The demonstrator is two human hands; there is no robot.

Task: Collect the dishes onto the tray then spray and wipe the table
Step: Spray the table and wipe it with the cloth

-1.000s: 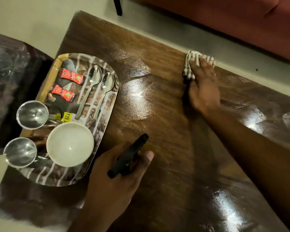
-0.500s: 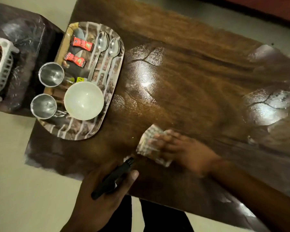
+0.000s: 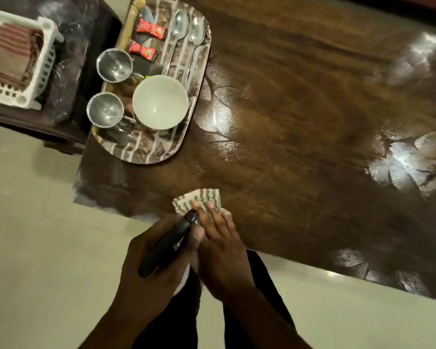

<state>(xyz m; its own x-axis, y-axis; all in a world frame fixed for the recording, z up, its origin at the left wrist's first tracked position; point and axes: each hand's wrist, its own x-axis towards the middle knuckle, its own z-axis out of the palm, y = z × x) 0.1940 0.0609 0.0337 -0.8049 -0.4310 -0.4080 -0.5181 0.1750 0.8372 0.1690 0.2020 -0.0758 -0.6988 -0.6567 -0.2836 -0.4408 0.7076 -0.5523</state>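
A patterned tray (image 3: 149, 153) sits on the left end of the dark wooden table (image 3: 300, 117). It holds a white bowl (image 3: 160, 102), two steel cups (image 3: 115, 65) (image 3: 105, 110), two spoons (image 3: 186, 34) and two red sachets (image 3: 146, 39). My right hand (image 3: 219, 243) presses flat on a striped cloth (image 3: 199, 199) at the table's near edge. My left hand (image 3: 151, 268) grips the black head of a spray bottle (image 3: 169, 243) just left of the cloth; the bottle's body is hidden under the hand.
A white plastic basket (image 3: 43, 71) with folded brown cloths stands on a dark side unit left of the table. Wet shiny patches show on the tabletop at the right. Pale floor lies below the near edge, with my legs over it.
My right hand dragged the cloth from the far edge across to the near edge, close to my left hand. My view shifted, so the tray sits higher in frame.
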